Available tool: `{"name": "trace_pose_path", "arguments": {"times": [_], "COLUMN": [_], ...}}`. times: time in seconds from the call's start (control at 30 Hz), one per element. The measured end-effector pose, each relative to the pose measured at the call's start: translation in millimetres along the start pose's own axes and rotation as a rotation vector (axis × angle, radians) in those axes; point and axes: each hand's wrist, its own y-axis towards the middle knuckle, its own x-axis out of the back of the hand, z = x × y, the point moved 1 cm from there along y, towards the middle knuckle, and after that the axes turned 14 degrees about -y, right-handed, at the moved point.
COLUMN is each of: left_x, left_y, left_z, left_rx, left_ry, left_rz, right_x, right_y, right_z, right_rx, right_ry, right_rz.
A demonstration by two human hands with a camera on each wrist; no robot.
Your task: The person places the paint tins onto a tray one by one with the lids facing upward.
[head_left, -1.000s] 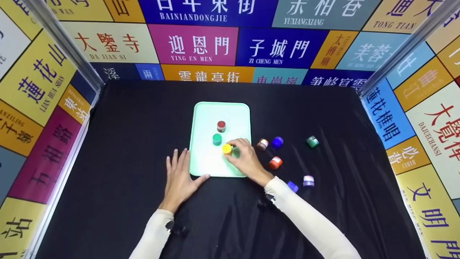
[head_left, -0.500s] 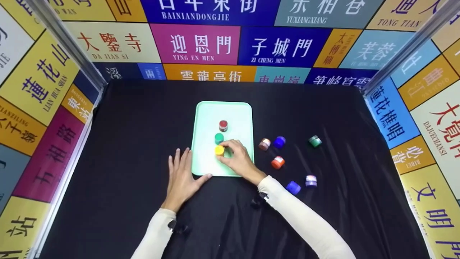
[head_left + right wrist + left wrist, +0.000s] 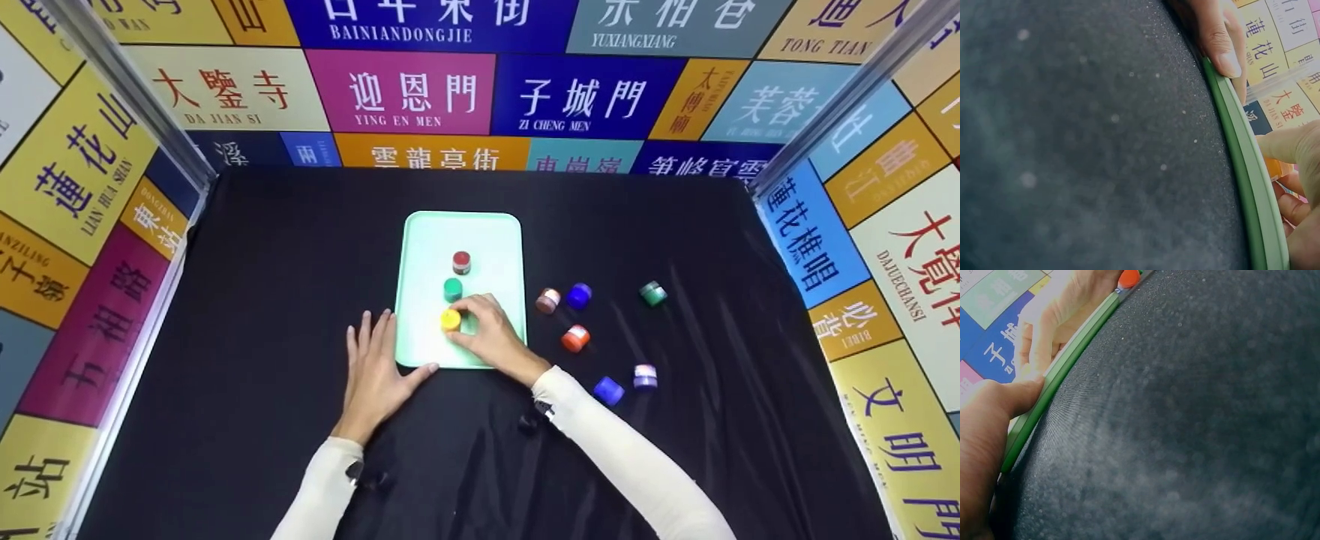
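Yellow jar is pinched in right grip — green jar just beyond.

Two jars stand on the tray behind a third jar, with six jars right of the tray.

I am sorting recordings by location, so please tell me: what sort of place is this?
Probably a staged recording booth: upright panels printed like street signs, with metal-looking corner posts, enclose three sides of a black cloth-covered work surface.
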Motion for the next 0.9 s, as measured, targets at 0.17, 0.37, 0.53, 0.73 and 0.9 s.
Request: {"name": "trace_pose_path", "arguments": {"times": [0.17,0.37,0.53,0.73,0.9], "left_x": [-1.1,0.5,2.3,1.7,1.4], "left_y": [0.4,-0.2,-1.0,-0.8,-0.7], "left_z": [-0.3,0.3,1.2,0.9,0.2], "left_rx": [0.007,0.002,-0.001,-0.001,0.0], "left_ry": [-0.006,-0.005,-0.005,-0.007,-0.013], "left_rz": [0.007,-0.001,-0.014,-0.01,-0.006], "right_x": [4,20,32,50,65], "right_y": [-4,-12,-17,-27,-37], "right_z": [-3,-1,-2,-6,-12], "right_rx": [0.011,0.026,0.045,0.058,0.059], "right_ry": [-0.021,-0.027,-0.02,-0.005,-0.015], "right_rz": [0.028,0.038,0.015,-0.014,-0.036]}}
